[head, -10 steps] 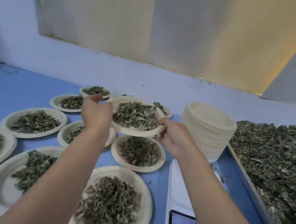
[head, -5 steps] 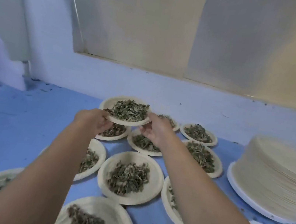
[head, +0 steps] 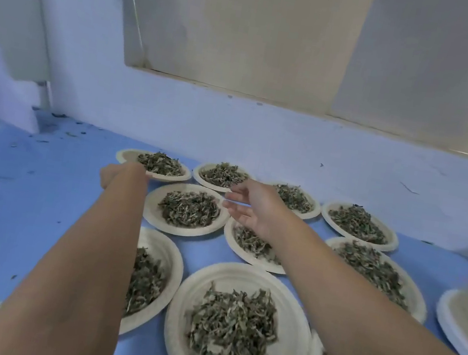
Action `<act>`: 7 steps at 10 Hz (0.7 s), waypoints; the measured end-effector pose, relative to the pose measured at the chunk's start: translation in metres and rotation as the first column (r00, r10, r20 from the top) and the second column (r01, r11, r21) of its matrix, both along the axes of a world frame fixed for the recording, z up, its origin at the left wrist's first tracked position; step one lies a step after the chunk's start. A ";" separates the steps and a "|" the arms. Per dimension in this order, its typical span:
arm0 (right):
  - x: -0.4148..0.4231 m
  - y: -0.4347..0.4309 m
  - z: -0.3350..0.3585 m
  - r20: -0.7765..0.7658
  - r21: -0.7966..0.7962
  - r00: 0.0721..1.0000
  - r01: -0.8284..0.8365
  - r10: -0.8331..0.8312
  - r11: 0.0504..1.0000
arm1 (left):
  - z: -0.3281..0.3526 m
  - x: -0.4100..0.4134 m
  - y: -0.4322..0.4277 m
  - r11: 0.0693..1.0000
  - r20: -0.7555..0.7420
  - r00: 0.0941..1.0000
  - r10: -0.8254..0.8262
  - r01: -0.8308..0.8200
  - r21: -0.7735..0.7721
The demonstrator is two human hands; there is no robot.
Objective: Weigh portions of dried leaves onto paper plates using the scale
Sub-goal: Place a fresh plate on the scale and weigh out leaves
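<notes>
Paper plate (head: pixel 129 156) of dried leaves (head: pixel 161 163) sits at eleven o'clock on the blue table (head: pixel 5 218) — left hand (head: pixel 113 176) at its rim, grip hidden; right hand (head: pixel 255 211) spread loose, empty, at twelve o'clock.

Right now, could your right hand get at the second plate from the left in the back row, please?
Probably yes: the right hand hangs open in front of that plate, close to its rim, nothing between. The left hand is at the neighbouring plate, clear of it.
</notes>
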State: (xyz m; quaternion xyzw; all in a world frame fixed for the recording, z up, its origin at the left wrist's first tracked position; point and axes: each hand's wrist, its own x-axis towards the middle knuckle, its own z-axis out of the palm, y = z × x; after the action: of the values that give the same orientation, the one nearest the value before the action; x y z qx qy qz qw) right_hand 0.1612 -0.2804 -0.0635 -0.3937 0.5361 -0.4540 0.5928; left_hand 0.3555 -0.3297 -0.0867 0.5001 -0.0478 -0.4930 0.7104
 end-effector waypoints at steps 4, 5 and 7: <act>0.012 -0.002 -0.011 -0.011 -0.050 1.000 0.022 -0.023 0.999 | -0.008 0.018 -0.014 0.954 0.597 0.745 -0.299 0.224 0.199; 0.014 -0.005 -0.014 0.013 -0.050 0.999 0.038 -0.037 0.998 | 0.000 0.008 -0.023 0.961 0.229 0.935 -0.269 0.278 -0.007; 0.011 -0.011 -0.019 0.016 -0.060 1.000 0.026 -0.025 0.998 | -0.011 0.009 -0.038 0.926 -0.085 0.935 -0.345 0.325 -0.190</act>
State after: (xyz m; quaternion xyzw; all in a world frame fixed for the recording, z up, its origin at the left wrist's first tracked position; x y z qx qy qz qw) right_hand 0.1723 -0.2912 -0.0823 -0.4009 0.5228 -0.4804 0.5790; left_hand 0.3641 -0.3675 -0.0973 0.3914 -0.1335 -0.6295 0.6578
